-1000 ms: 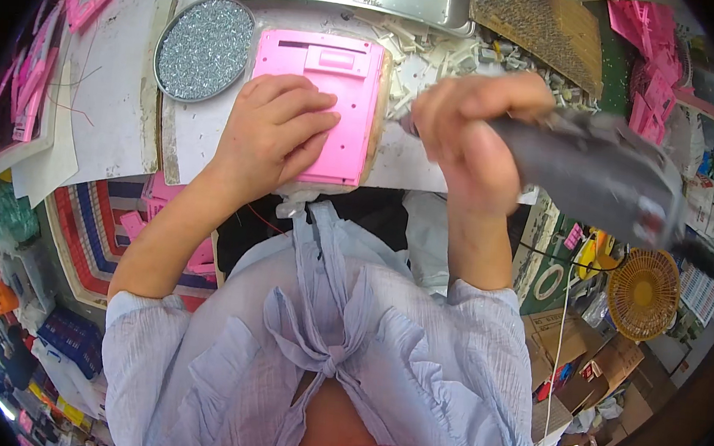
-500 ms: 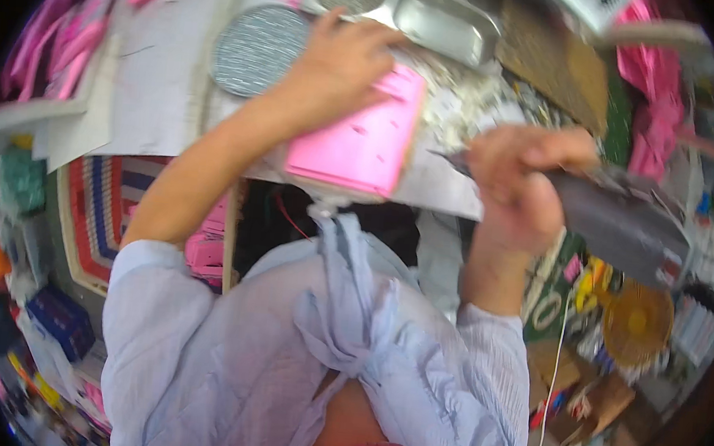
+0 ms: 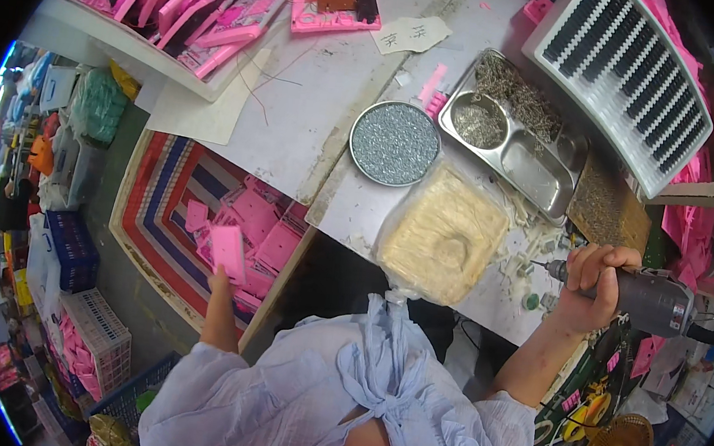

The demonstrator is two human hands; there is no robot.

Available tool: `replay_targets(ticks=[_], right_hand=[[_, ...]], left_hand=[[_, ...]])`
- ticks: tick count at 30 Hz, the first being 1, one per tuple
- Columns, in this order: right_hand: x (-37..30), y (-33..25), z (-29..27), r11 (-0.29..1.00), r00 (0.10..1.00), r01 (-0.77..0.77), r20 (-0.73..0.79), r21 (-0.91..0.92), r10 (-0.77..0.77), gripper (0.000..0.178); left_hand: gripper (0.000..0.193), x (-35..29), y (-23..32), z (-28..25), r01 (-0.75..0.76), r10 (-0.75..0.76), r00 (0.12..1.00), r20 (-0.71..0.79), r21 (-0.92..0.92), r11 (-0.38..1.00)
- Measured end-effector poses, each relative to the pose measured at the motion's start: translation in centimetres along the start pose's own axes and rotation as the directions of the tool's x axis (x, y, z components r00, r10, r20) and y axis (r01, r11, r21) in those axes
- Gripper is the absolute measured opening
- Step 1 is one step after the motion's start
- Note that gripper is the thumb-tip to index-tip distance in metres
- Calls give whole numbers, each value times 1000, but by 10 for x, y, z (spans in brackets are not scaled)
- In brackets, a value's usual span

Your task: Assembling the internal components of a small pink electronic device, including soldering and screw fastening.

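My left hand [image 3: 220, 286] reaches out over a striped-lined bin [image 3: 139, 204] and grips a flat pink plastic case [image 3: 228, 250] by its near end. Loose pink cases [image 3: 260, 214] are heaped in the bin below it. My right hand [image 3: 591, 286] is wrapped round a dark grey electric screwdriver [image 3: 654, 302], whose thin bit points left over the bench. Between the hands, a plastic-wrapped, cream-coloured pad [image 3: 445, 235] with a dent in its top rests on the bench edge, nothing lying on it.
Beyond the pad stand a round tin of small grey metal pieces [image 3: 394, 143] and a compartmented steel tray of screws [image 3: 522, 157]. A white rack with dark rows [image 3: 621, 72] sits far right. Pink parts [image 3: 213, 28] fill a box at far left; another pink part [image 3: 335, 9] lies alongside.
My left hand has moved from the pad leftward to the bin with the pink case, leaving the pad bare. The screwdriver stays in my right hand, now farther right. The view has shifted.
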State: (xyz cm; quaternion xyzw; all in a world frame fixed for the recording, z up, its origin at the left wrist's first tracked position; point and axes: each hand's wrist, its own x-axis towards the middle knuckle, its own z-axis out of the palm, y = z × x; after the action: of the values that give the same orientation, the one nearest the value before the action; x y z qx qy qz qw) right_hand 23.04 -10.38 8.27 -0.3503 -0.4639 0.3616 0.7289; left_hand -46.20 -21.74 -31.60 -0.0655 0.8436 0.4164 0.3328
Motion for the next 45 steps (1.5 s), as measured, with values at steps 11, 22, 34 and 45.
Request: replay_targets(ticks=[11, 22, 34, 45], right_hand=[[6, -13, -10, 980, 998, -19, -54, -199, 9, 58], [-23, -11, 10, 501, 768, 226, -163, -835, -619, 63], [-73, 101, 78, 789, 868, -441, -22, 428, 496, 56], [-73, 61, -12, 679, 710, -690, -55, -249, 702, 39]], left_hand=[[15, -340, 332, 248, -855, 768, -516, 378, -180, -486], [13, -331, 389, 344, -676, 540, -592, 599, -4, -737], [20, -510, 217, 165, -645, 329, -761, 559, -599, -475], [63, -491, 186, 175, -547, -10, -827, 562, -809, -213]])
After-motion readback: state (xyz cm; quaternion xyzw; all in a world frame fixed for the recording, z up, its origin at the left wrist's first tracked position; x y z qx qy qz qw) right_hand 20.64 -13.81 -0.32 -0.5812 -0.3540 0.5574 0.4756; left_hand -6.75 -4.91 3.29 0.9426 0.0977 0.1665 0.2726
